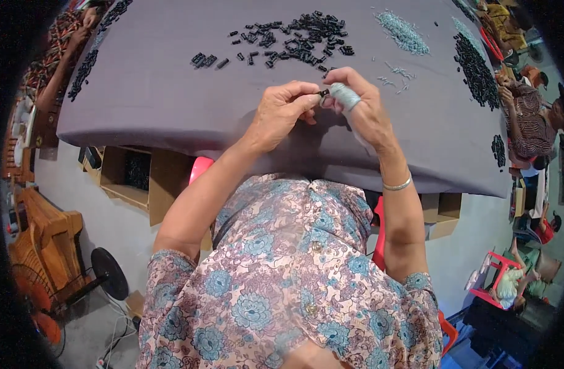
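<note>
Over grey table (pixel 159 92) | left hand (pixel 280 114) – right hand (pixel 359 107) pinch small black part (pixel 324 93) together

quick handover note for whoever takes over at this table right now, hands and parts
Left hand and right hand pinch one small black plastic piece between them above the grey cloth-covered table. The right hand has a pale wrapped fingertip.
The loose pile of small black plastic pieces lies just beyond the hands; the heap of pale blue-grey tiny parts lies far right.
Done versus left: cannot tell.
</note>
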Available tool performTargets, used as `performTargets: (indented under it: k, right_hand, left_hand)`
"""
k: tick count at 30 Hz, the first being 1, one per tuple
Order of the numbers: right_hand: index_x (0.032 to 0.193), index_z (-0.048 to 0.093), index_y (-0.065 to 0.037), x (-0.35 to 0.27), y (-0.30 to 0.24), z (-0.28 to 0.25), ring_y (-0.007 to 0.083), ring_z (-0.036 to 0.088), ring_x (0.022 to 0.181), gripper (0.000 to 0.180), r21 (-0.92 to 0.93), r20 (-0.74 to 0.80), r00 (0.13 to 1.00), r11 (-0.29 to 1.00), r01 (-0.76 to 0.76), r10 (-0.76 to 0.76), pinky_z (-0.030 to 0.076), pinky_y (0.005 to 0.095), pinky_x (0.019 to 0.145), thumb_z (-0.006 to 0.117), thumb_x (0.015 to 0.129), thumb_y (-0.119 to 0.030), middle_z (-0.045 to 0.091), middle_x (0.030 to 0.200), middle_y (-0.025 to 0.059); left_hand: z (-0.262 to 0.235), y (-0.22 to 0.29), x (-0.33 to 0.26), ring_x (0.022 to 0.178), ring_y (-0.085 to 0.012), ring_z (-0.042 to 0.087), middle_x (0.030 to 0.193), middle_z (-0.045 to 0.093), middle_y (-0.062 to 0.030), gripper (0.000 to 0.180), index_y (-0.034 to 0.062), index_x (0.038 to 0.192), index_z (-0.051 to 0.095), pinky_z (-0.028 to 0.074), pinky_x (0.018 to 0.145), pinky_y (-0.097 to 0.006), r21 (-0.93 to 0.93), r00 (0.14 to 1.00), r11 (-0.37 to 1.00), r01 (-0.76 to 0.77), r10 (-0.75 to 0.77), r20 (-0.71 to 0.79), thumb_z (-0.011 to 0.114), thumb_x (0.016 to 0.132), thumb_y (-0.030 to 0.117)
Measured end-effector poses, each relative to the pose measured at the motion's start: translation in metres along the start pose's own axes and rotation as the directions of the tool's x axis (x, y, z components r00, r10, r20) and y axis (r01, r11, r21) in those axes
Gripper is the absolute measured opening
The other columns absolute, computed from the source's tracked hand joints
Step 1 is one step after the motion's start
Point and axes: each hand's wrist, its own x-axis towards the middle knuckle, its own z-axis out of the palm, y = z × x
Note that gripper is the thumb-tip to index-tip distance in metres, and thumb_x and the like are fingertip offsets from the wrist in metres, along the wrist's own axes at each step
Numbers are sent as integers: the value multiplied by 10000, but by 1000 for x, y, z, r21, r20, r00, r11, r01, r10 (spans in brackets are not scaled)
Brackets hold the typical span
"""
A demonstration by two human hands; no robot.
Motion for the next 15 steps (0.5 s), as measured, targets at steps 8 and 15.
performTargets:
  k: [8, 15]
  right_hand:
    - [945, 575, -72, -5, 5, -2, 48, 419, 587, 312, 551, 231, 937, 759, -347, 261, 344, 180, 501, 465, 942, -364, 498, 725, -18]
    - [905, 547, -102, -8, 9, 10, 39, 335, 578, 243, 743, 373, 902, 512, -430, 216, 257, 181, 459, 482, 933, -334, 394, 683, -67]
  left_hand:
    - [2, 7, -2, 755, -87, 575, 923, 518, -3, 194, 17, 1047, 660, 480, 666, -196, 70, 977, 975, -212, 209, 42, 599, 878, 88]
    - [11, 10, -8, 860, -95, 553, 938, 510, -9, 167, 8, 1013, 674, 450, 798, -218, -53, 974, 974, -222, 223, 25, 604, 864, 35]
